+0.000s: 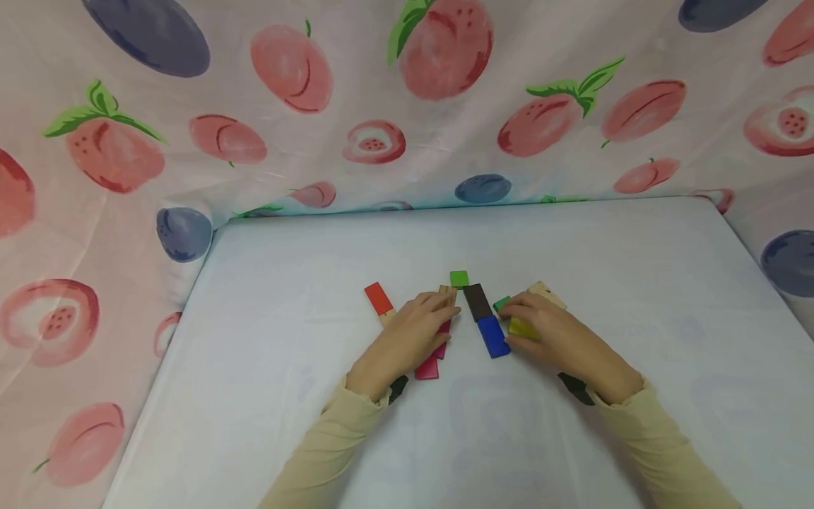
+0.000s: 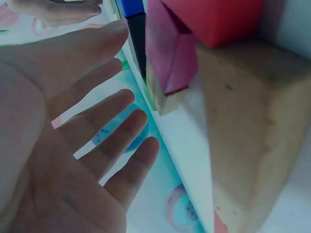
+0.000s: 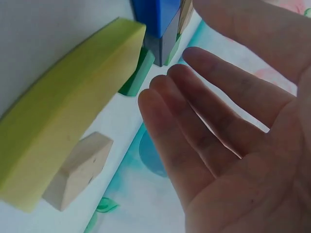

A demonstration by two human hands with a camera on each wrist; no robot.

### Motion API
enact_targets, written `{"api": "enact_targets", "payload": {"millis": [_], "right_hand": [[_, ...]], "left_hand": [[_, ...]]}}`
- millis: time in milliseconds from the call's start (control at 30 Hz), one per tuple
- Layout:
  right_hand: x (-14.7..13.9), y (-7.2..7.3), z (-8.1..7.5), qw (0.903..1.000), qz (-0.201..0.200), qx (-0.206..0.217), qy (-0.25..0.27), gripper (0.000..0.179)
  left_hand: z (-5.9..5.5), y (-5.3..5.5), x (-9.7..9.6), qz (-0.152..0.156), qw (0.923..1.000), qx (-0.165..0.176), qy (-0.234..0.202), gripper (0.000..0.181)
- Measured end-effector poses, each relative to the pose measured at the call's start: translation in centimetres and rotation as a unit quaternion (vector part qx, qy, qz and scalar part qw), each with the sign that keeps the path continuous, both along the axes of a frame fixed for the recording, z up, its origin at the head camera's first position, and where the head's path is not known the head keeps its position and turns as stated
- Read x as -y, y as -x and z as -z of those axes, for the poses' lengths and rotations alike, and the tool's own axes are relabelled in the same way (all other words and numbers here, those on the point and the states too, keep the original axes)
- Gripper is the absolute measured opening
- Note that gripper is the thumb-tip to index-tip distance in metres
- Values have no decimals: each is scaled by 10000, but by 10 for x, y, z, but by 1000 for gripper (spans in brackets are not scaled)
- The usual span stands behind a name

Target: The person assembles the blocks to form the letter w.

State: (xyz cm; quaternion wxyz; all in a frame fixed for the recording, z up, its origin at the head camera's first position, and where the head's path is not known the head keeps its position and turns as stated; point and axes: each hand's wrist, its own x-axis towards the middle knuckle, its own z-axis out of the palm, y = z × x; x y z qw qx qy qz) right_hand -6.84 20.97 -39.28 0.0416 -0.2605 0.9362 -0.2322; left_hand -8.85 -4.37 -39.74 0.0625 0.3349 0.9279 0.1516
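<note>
My left hand (image 1: 407, 338) hovers over the left group of blocks, its fingers loosely extended in the left wrist view and gripping nothing. Under and beside it lie a magenta block (image 1: 442, 344), a red-pink block (image 1: 427, 368) and a plain wooden block (image 2: 238, 141). On the other side, my right hand (image 1: 562, 338) is spread loosely above a yellow block (image 3: 73, 104), partly covering it in the head view. A darker green block (image 3: 138, 73) and a plain wooden block (image 3: 80, 170) lie close to its fingers. Between the hands, a blue block (image 1: 493, 336) meets a black block (image 1: 478, 302) end to end.
A bright green block (image 1: 459, 278) lies behind the black one. Toward the left, an orange-red block (image 1: 379, 298) touches a plain wooden piece partly hidden by the left hand. The white tabletop (image 1: 286, 268) ends at a fruit-printed curtain (image 1: 445, 162).
</note>
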Motion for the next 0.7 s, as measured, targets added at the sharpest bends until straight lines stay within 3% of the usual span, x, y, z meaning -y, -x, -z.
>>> {"api": "enact_targets", "payload": {"millis": [433, 700], "right_hand": [[-6, 12, 2, 9992, 103, -365, 108, 29], [-6, 23, 5, 9996, 156, -163, 140, 26]], "left_hand": [[8, 0, 11, 105, 9998, 161, -109, 46], [12, -1, 13, 31, 9987, 428, -262, 46]]}}
